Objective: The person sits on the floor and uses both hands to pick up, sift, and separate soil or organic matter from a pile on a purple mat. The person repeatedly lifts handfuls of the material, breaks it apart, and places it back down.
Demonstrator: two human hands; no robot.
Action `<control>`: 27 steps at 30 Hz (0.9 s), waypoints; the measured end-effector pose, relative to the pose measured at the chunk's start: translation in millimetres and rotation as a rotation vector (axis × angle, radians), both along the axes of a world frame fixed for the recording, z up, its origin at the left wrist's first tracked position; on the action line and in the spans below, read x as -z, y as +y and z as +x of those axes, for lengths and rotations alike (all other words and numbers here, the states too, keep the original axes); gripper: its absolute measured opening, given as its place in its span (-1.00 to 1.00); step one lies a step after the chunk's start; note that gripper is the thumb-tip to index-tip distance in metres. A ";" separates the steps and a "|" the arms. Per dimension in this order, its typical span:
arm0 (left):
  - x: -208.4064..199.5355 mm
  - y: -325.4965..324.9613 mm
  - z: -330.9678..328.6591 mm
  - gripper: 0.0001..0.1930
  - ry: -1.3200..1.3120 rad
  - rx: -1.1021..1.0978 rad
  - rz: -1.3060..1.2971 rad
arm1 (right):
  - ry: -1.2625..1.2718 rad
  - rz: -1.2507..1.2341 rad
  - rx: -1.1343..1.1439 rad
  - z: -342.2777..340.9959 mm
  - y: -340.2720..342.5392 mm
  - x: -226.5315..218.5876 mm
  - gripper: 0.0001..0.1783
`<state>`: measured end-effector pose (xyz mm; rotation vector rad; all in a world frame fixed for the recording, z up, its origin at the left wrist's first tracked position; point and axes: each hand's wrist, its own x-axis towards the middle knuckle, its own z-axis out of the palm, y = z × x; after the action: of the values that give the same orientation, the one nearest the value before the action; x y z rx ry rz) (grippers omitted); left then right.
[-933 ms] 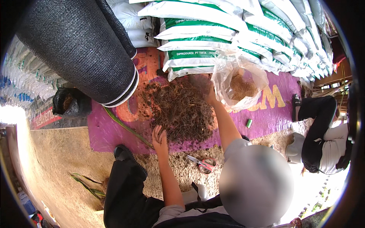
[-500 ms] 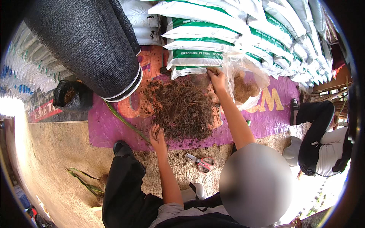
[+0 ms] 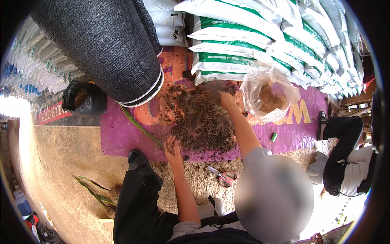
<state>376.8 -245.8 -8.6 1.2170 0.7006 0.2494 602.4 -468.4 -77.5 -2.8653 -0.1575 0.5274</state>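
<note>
Upper left of frame: large roll of black mesh shade netting (image 3: 101,49), white-edged at its end, lying over the purple printed plastic sheet (image 3: 122,136). Left of it, a crumpled black plastic bag (image 3: 83,99) showing brown matter inside. Far left edge: rows of white sacks with blue print (image 3: 30,69). Top right: stack of white sacks with green bands (image 3: 260,36). Right of centre on the sheet: small green cylinder (image 3: 274,137). Lower centre, on sandy ground: red-handled scissors (image 3: 222,175), blades shut. Lower left: long green leaves (image 3: 91,191) on bare ground. Right edge: another person in dark trousers and white top (image 3: 347,162), seated.
</note>
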 end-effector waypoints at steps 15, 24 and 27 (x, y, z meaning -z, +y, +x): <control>-6.8 -8.6 -0.2 -0.64 -0.020 -0.012 -0.054 | -0.363 0.351 -0.057 -8.3 -43.8 -116.6 -0.78; -38.9 -28.5 16.3 -0.61 -0.093 0.070 -0.099 | -0.310 0.482 -0.463 -20.1 -23.9 -253.3 -0.68; -92.0 -48.7 36.0 -0.58 -0.175 0.133 -0.096 | -0.363 0.509 -0.506 -39.7 -20.9 -293.4 -0.67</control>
<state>412.8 -294.6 83.4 1.1300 0.4733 0.2065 562.7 -489.2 215.9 -2.3703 -0.9439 0.0187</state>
